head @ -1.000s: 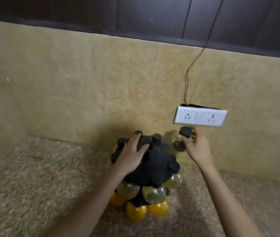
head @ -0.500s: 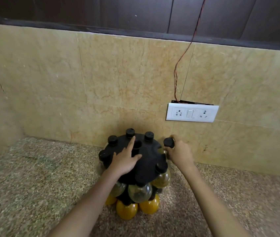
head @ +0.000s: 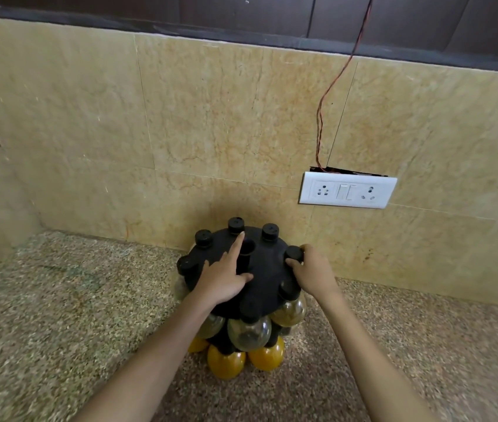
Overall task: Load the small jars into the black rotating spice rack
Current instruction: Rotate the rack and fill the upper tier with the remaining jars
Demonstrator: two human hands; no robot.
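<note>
My right hand [head: 313, 274] pinches the black cap of a small jar [head: 294, 254] at the right rim of the black spice rack [head: 264, 278]; the jar's body is hidden under the rack top and my hand. My left hand [head: 223, 278] lies spread on the top, forefinger pointing at the centre hole. The rack stands on the speckled counter [head: 59, 315], close to the wall.

The black rotating spice rack [head: 264, 274] stands upright on the speckled counter close to the tiled wall, its domed top ringed with black jar caps. Clear round jars [head: 249, 332] hang beneath the rim (contents hard to make out), and yellow-filled jars [head: 225, 362] sit in the lower tier.
</note>
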